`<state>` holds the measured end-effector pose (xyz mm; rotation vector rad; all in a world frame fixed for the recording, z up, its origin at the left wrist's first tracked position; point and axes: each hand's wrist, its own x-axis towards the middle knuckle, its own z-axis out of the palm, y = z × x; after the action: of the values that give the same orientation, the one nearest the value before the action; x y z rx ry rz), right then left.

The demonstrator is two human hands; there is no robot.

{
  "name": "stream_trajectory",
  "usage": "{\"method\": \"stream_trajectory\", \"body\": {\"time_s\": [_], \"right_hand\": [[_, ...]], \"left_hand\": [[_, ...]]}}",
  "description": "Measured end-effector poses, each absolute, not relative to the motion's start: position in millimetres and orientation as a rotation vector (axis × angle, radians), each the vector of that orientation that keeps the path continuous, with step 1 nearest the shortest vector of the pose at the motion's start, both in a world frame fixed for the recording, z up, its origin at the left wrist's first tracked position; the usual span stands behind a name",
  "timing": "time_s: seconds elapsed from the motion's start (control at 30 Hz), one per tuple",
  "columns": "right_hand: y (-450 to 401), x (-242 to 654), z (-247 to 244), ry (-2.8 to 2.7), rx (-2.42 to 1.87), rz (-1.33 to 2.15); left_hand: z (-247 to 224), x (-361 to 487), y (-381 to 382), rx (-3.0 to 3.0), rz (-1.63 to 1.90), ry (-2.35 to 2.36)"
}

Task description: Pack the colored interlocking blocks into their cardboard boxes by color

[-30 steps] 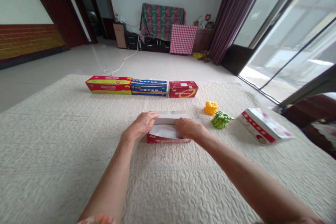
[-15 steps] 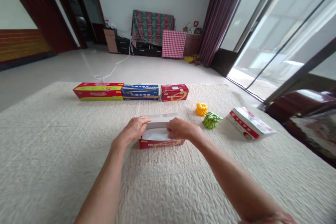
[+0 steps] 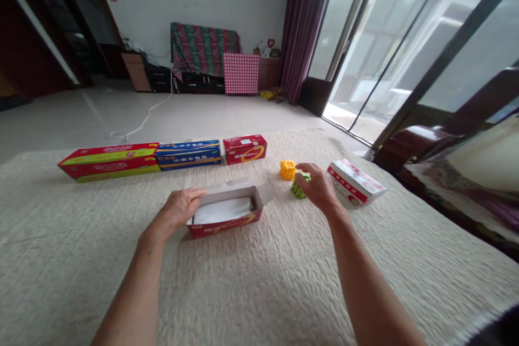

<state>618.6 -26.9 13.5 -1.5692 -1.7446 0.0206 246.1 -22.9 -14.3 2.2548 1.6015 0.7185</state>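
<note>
An open red cardboard box [image 3: 227, 225] sits on the quilted cover, its lid flaps raised and something flat and white [image 3: 222, 210] inside. My left hand [image 3: 178, 210] grips the box at its left end, fingers over the rim by the back flap. Out to the right, my right hand [image 3: 320, 188] is at a green knobbly block [image 3: 298, 190], thumb and index finger apart, covering part of it. Whether the fingers touch the block, I cannot tell. Just behind stands a similar yellow knobbly block [image 3: 287, 170].
Along the far side stand a long red and lime box [image 3: 117, 162], a blue box [image 3: 188, 155] and a closed red box [image 3: 245, 149]. A white and red box [image 3: 357, 183] lies right of my right hand. All rest on the cream quilted cover [image 3: 251, 286].
My right hand has left the open red box and moved right to the green block. My left hand stays at the box. The view has turned to the right.
</note>
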Motion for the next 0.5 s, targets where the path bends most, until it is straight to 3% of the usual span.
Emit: {"method": "stream_trajectory", "body": {"time_s": [0.33, 0.5], "right_hand": [[-8, 652, -9, -1.943, -1.824, -0.007], [-4, 652, -15, -1.939, -1.881, -0.029]], "left_hand": [[-10, 226, 5, 2.03, 0.81, 1.59], [-22, 212, 11, 1.596, 1.217, 1.42]]}}
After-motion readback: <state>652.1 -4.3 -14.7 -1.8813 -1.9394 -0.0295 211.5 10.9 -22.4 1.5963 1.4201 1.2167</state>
